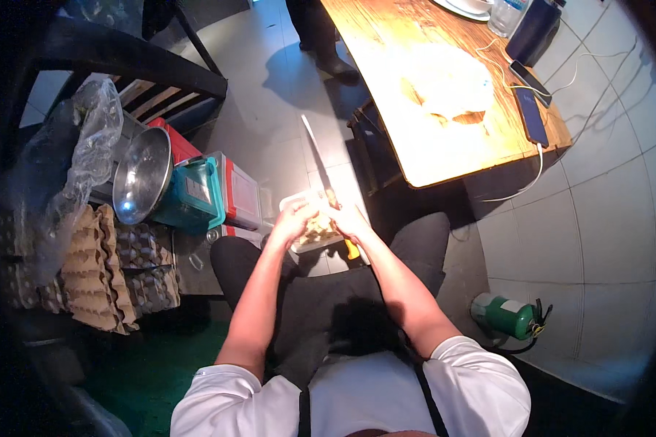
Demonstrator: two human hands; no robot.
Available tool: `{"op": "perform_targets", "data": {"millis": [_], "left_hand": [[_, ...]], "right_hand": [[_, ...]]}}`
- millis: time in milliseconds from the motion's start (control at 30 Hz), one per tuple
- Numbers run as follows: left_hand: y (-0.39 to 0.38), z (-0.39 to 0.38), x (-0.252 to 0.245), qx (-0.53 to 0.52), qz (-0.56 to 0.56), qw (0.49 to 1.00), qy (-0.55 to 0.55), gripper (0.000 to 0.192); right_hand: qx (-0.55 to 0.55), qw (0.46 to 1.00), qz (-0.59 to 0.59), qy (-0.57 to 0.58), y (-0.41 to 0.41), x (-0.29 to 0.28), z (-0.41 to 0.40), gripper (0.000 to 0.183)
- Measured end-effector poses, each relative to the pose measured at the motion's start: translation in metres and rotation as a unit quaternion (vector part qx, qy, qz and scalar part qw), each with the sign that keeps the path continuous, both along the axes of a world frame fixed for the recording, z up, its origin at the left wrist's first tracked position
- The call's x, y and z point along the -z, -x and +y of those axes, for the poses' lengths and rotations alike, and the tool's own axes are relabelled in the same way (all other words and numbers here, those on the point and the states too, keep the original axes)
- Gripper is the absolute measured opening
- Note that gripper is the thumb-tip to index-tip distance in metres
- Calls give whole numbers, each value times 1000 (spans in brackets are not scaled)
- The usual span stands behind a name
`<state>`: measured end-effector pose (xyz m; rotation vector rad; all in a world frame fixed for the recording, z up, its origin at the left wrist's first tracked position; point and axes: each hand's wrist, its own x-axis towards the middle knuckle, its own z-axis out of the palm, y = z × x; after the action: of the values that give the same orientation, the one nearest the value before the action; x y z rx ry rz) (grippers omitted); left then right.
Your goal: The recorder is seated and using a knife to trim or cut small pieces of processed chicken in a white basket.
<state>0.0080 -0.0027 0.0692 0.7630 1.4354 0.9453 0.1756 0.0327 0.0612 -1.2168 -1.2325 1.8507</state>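
My left hand (293, 220) is over a white tray (306, 249), its fingers bent inward and close to my right hand. Glare washes out the fingertips, so whether they pinch something cannot be told. Pale yellowish food pieces (318, 232) lie in the tray under both hands. My right hand (352, 221) is closed around a long knife. The narrow blade (315, 143) points away from me, over the floor, and its yellow handle (352, 249) shows below the palm. The tray sits low between my knees.
A wooden table (372, 33) at front right bears a plastic bag (454, 82), phones (530, 114) and a dark bottle (533, 33). At left are a metal bowl (142, 175), a teal container (194, 196) and egg trays (95, 267). A fire extinguisher (505, 317) stands right; a person's shoe (339, 71) is ahead.
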Motion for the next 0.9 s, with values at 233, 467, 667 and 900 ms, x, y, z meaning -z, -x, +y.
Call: {"op": "perform_targets", "data": {"millis": [233, 467, 667, 900], "left_hand": [[-3, -21, -1, -148, -94, 984, 8, 8], [-24, 60, -118, -136, -3, 956, -259, 16], [-107, 164, -227, 13, 344, 856, -385, 19], [-80, 206, -194, 116, 332, 806, -475, 34]], "right_hand": [[-54, 998, 16, -34, 9, 9, -12, 24], [32, 993, -105, -47, 15, 61, -4, 30], [-1, 976, -213, -46, 4, 20, -12, 38], [7, 983, -177, -51, 7, 27, -12, 31]]}}
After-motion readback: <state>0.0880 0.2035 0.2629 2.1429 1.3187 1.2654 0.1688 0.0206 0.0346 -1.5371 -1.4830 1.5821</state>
